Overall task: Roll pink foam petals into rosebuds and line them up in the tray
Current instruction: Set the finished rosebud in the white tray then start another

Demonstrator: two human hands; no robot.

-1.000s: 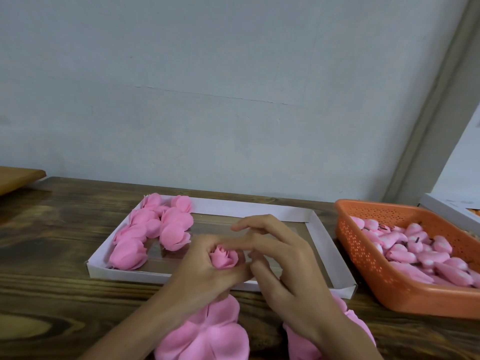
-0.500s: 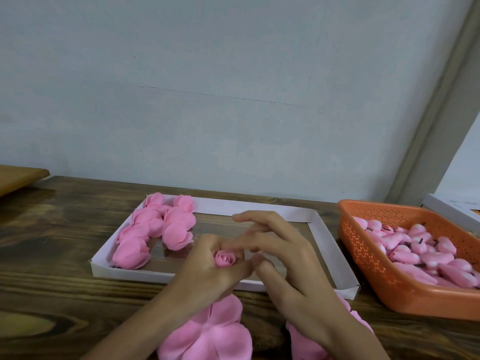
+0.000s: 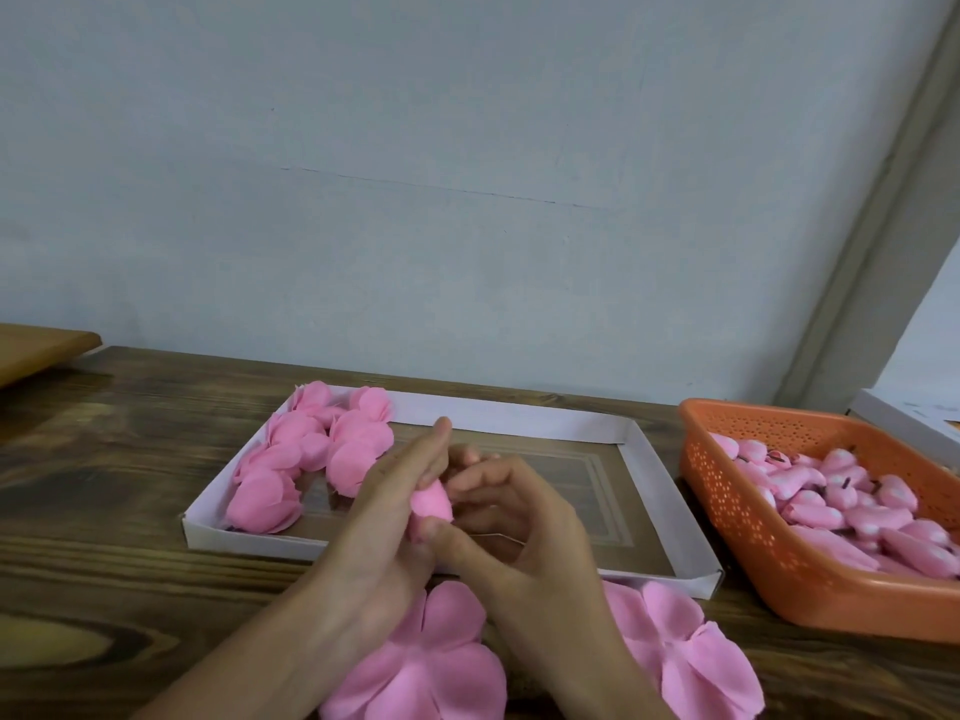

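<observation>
The rosebud (image 3: pixel 431 501) has just tipped over. A second ago its spiral faced up at me; now it lies on its side and I see only smooth pink wrap. It is above the tray's near rim, roughly mid-length, and not yet set down.

My left hand (image 3: pixel 384 537) has turned its back to the camera. Its fingers run fairly straight along the far side of the bud, and the forefinger pokes up over the tray (image 3: pixel 519 423). My right hand (image 3: pixel 524 527) has come off the top, its fingers curled and its thumb pressed under the bud's base. So the bud is pinched between the left fingers and the right thumb. The left thumb is hidden, so I can't tell what it's doing.

I take this to mean the rolling is nearly done and I'm working the base, perhaps tightening it. A thin pale line crosses near my right palm, and I can't tell what it is.

The finished buds (image 3: pixel 311 459) sit unmoved at the tray's left end, with most of the floor to their right still to fill. Flat petals (image 3: pixel 431 662) wait just in front of the tray, and the orange basket (image 3: pixel 727 517) stands to its right.
</observation>
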